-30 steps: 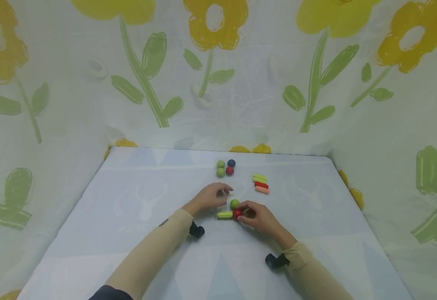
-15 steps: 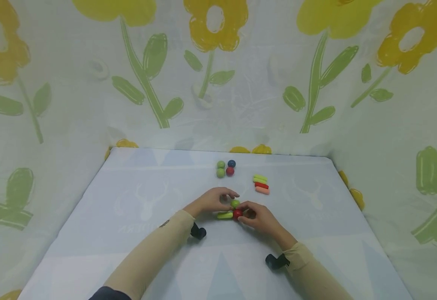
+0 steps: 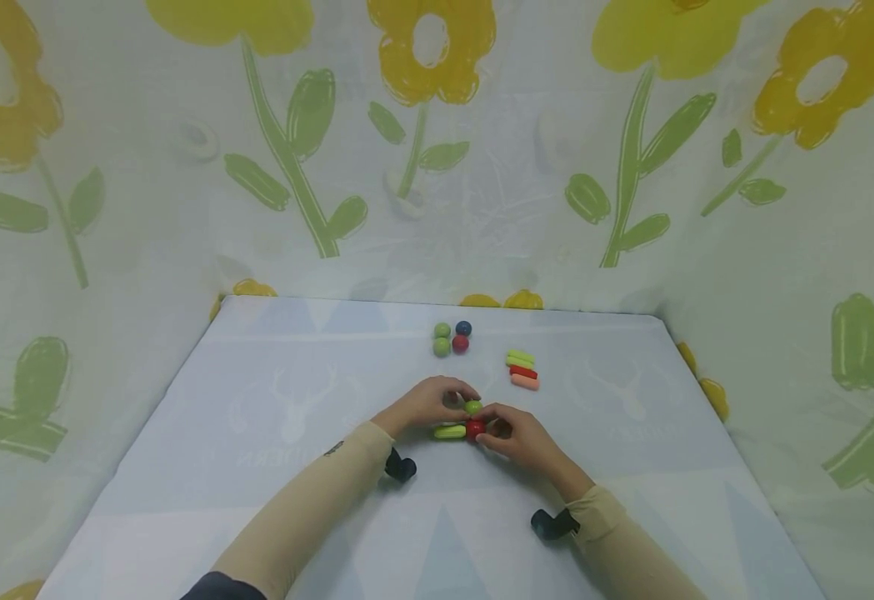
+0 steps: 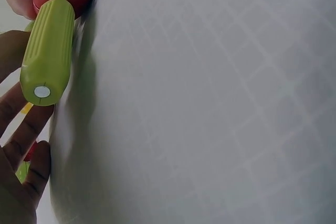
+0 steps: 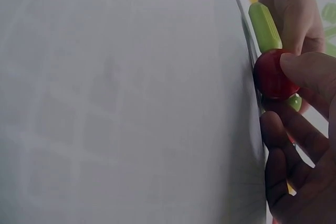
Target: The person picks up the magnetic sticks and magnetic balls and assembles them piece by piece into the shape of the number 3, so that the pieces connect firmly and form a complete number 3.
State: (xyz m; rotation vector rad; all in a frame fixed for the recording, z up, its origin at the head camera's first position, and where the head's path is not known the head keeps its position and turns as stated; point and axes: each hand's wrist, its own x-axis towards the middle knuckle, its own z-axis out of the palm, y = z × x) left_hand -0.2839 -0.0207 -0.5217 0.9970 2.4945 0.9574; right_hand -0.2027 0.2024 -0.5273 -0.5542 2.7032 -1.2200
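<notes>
In the head view my left hand (image 3: 432,402) pinches a green ball (image 3: 473,407) between thumb and curled forefinger. My right hand (image 3: 522,435) holds a glossy red ball (image 3: 475,430) just in front of it, with the thumb on its surface (image 5: 274,76). A ridged light-green stick (image 3: 449,432) lies end-on against the red ball, pointing left. Up close in the left wrist view, the stick (image 4: 48,51) shows a white round spot on its end. Most of the green ball is hidden by fingers in both wrist views.
Farther back on the white table (image 3: 294,500) sit two green balls (image 3: 441,338), a dark blue ball (image 3: 463,328) and a red ball (image 3: 461,343). Right of them lie several short sticks, among them a red stick (image 3: 523,372) and a peach stick (image 3: 525,382). A flower-printed curtain surrounds the table.
My left hand has come right and down to the green ball and taken it between its fingers. The green ball has shifted slightly right. My right hand stays on the red ball.
</notes>
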